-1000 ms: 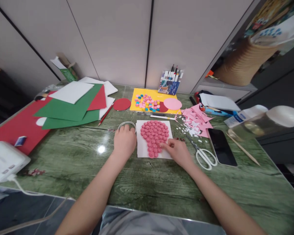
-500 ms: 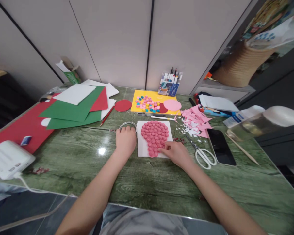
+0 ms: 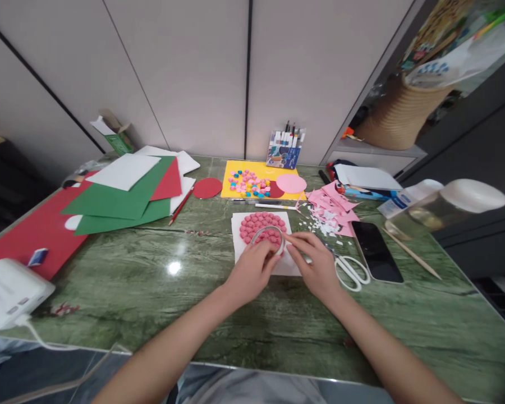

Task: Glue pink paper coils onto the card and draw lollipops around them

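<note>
My left hand is closed around the near side of a roll of tape, held tilted above a white paper square. Small pink balls are packed together on that paper; the roll and my hands hide the lower ones. At the roll's right edge, the fingertips of my right hand are pinched together. Whether a strip of tape lies between them is too small to see. White-handled scissors lie just right of my right hand, their blades partly hidden.
Behind the paper are a yellow sheet with colourful pieces and a marker pack. Pink scraps, a phone and a lidded clear container stand or lie right. Green sheets and a white power bank are left.
My left hand has brought the roll of tape from the table left of the paper to above the pink balls. My right hand has left the balls' lower edge for the roll.
</note>
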`<state>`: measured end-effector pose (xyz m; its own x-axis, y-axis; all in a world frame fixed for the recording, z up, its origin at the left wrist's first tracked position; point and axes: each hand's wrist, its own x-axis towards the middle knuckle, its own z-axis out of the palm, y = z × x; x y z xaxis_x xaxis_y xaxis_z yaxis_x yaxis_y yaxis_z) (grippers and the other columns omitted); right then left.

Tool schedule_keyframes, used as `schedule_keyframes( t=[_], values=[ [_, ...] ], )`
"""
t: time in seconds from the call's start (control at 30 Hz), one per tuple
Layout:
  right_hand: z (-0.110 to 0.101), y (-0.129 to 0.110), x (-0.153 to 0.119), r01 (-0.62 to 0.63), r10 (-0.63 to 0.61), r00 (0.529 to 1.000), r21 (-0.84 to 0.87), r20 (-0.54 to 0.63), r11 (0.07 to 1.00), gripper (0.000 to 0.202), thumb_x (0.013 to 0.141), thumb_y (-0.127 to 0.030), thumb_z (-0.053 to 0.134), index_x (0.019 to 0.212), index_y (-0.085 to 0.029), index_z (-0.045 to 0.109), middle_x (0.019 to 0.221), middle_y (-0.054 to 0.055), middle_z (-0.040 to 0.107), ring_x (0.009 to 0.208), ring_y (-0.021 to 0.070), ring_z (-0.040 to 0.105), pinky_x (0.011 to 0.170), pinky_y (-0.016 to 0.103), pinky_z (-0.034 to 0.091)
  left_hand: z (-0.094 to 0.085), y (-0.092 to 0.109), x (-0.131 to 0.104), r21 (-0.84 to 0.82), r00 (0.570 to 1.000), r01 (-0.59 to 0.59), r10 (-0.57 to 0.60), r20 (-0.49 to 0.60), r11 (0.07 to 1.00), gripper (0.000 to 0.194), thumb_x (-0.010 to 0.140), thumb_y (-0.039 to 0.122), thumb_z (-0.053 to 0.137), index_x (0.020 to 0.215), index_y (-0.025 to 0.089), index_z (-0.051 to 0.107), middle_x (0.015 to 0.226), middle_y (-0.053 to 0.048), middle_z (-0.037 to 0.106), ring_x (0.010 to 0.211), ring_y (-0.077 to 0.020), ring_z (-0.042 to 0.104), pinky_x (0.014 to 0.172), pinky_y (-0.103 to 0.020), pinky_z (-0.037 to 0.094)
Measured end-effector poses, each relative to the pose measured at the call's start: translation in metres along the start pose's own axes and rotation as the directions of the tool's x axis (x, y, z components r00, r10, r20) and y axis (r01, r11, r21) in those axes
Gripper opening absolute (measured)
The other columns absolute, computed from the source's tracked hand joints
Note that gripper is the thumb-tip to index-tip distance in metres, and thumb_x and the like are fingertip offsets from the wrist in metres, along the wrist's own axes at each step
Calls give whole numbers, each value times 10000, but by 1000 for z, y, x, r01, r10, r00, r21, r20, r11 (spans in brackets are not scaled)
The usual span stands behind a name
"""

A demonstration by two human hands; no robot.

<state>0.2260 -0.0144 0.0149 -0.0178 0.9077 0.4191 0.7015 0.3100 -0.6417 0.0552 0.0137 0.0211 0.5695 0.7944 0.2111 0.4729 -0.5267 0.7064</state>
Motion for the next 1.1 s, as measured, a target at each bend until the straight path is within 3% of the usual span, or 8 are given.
schedule_keyframes(
  t=[0.3,0.5,0.63,0.73,0.9,1.1],
  values=[
    [-1,-1,1,-25,29,998,61,-60,998,187,852,-278,544,983,-244,673,971,56,587,911,178,574,834,343,463,0,1,-3,61,997,-22,26,-66,998,158,930,228,382,940,162,525,901,-34,622,847,-167,536,796,-316,374],
    [0,5,3,-105,126,989,231,-78,967,88,783,-297,633,823,-227,668,890,35,587,831,170,587,764,331,484,4,-4,-4,99,990,-85,95,-104,991,125,911,224,411,892,165,520,843,-39,620,786,-176,531,771,-330,360],
    [0,4,1,-62,76,993,153,-87,986,164,813,-267,603,957,-266,682,936,32,603,840,164,589,781,336,471,5,-6,-4,106,983,-118,132,-129,987,117,909,226,415,876,170,513,823,-38,620,750,-173,533,756,-336,347],
    [-2,-1,1,-36,50,994,145,-100,989,121,813,-258,605,890,-267,698,883,22,620,845,166,593,776,329,466,5,-6,-5,130,981,-126,143,-132,984,128,910,229,413,854,172,513,802,-35,612,730,-171,525,728,-334,337],
    [-3,-5,0,-91,115,983,160,-144,983,74,792,-290,629,796,-250,690,848,18,611,819,166,592,754,326,470,5,-5,-6,150,978,-137,158,-134,979,125,901,220,431,833,167,522,773,-26,599,716,-164,517,721,-327,327],
    [0,-4,-4,38,-51,974,-61,-221,997,248,798,-247,630,1043,-272,657,960,45,594,897,188,569,802,371,444,5,-4,-5,201,968,-147,183,-174,969,162,902,242,429,790,168,521,715,-17,584,674,-155,506,688,-312,322]
  ],
)
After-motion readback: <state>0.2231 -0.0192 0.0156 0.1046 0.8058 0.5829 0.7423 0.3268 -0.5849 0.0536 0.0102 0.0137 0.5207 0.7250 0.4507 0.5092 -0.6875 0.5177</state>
